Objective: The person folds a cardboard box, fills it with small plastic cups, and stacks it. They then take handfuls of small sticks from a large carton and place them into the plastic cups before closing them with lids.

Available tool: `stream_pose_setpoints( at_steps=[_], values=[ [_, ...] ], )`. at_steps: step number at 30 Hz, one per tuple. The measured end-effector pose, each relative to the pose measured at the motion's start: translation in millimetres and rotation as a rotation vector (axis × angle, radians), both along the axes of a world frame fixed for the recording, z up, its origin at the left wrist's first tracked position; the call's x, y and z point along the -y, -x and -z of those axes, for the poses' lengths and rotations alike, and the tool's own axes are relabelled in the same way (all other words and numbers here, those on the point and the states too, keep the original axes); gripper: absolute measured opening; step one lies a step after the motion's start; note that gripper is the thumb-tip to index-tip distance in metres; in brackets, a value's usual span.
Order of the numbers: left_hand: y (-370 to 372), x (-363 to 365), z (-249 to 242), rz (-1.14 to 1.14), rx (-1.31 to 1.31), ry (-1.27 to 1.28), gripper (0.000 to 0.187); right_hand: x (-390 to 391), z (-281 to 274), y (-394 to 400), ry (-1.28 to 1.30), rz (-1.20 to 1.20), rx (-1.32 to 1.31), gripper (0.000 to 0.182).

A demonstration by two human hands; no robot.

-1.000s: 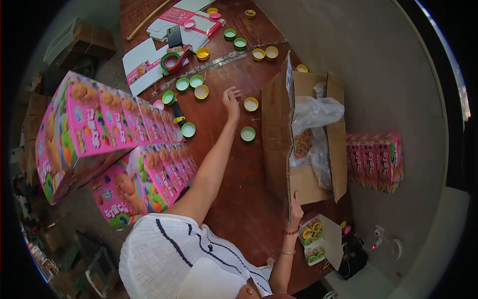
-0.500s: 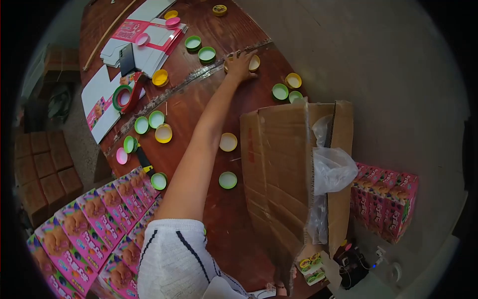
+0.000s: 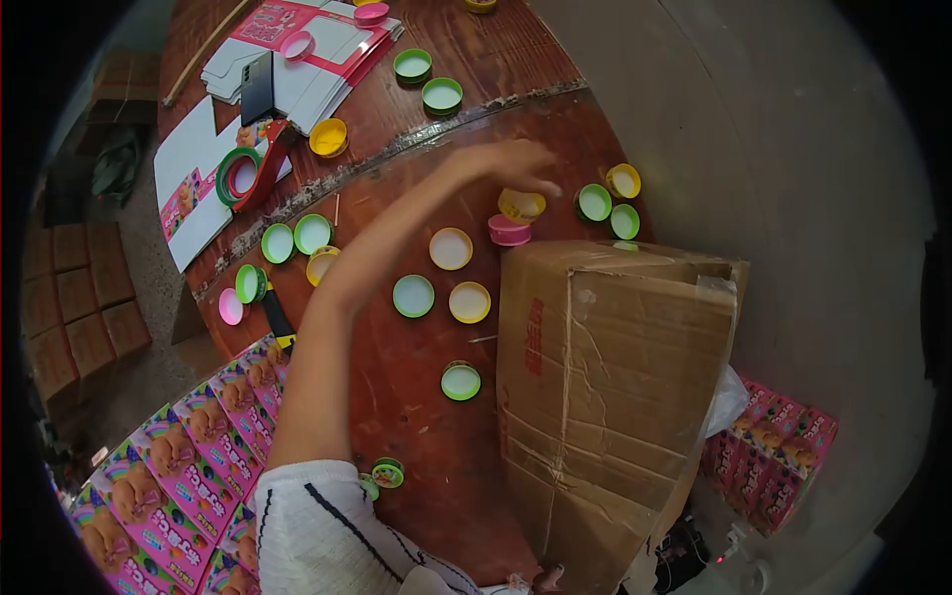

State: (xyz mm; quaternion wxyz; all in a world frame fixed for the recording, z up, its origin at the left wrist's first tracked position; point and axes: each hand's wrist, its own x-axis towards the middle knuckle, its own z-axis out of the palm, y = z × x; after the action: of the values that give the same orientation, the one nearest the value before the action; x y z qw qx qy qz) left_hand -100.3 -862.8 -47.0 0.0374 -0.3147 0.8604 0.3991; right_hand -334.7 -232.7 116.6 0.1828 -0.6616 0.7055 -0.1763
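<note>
My left hand (image 3: 518, 164) reaches over the table with fingers stretched and thumb apart, slightly blurred. Just below it is a tilted yellow round tub (image 3: 523, 206); I see no clear grip on it. A pink tub (image 3: 510, 230) lies against that one, close to the cardboard box (image 3: 615, 387). The box leans on the table's right side, and its open side faces away from me. Only a small part of my right hand (image 3: 548, 579) shows at the bottom, by the box's lower edge, its fingers mostly hidden. Nearer my forearm lie yellow tubs (image 3: 451, 249) and a green tub (image 3: 414, 296).
More green tubs (image 3: 441, 95) are scattered over the wooden table (image 3: 416, 436). At the back left lie flat printed cartons (image 3: 297, 59), a phone (image 3: 257, 89) and a tape dispenser (image 3: 260, 178). Pink printed boxes (image 3: 169, 456) line the lower left; others (image 3: 769, 456) stand right.
My left hand has come away from the table's far edge, towards the box. The yellow and pink tubs now lie beside the box, which has turned so its opening is hidden.
</note>
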Motion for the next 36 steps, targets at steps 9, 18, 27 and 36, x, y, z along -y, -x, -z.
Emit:
stream_pose_setpoints(
  at_steps=[9, 18, 27, 36],
  values=[
    [163.9, -9.8, 53.4, 0.004, -0.097, 0.525, 0.084, 8.1, 9.3, 1.0, -0.024, 0.029, -0.018, 0.044],
    [-23.2, -68.0, 38.0, -0.139, 0.294, 0.498, 0.085, -2.1, 7.5, 8.1, -0.034, 0.052, -0.005, 0.049],
    [-143.0, -104.6, -52.2, -0.035, -0.063, -0.057, 0.052, -14.2, 27.9, 18.0, 0.017, 0.076, 0.050, 0.054],
    [-147.4, -109.8, 38.5, -1.021, 0.598, 0.105, 0.086, -72.4, 68.4, 29.4, 0.027, 0.257, 0.202, 0.059]
  ],
)
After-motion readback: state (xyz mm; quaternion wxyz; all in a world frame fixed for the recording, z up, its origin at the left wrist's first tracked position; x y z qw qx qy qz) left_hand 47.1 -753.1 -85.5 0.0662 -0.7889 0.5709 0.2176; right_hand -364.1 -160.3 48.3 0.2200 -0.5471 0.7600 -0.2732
